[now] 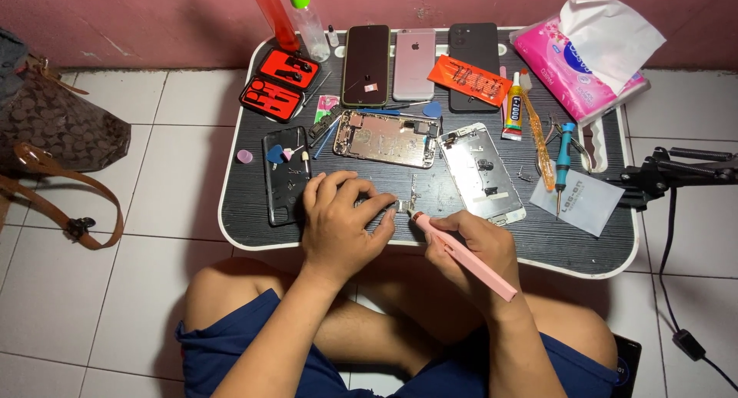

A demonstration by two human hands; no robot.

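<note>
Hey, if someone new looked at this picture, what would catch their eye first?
Probably the two hands at the near edge of the black lap table: the right hand holds a pink pen-shaped screwdriver with its tip at a small metal part pinched by the left hand. Just behind lie an opened phone chassis and a detached white screen panel.

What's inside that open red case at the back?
The red case holds small dark metal tools, likely scissors and clippers, strapped in both halves. Anything beneath them is hidden.
</note>
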